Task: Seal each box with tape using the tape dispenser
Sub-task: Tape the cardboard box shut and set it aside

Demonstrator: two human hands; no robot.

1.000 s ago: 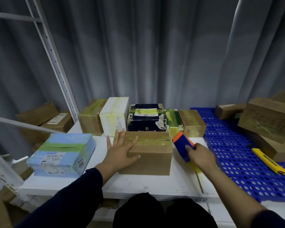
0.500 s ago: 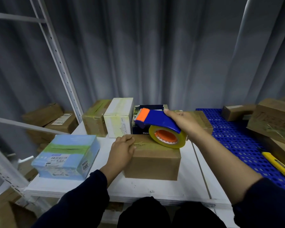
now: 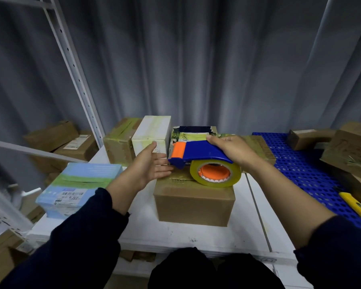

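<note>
Over box (image 3: 194, 203): R hand (image 3: 233, 151) grips dispenser (image 3: 202, 153).

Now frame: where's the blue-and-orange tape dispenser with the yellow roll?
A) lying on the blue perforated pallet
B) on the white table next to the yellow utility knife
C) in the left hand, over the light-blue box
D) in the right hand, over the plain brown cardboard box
D: the right hand grips the blue-and-orange tape dispenser over the top of the plain brown cardboard box, and the left hand is open beside it.

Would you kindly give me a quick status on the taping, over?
Right hand grips tape dispenser over brown box. Left hand open at its orange tip. Nothing blocking.
</note>
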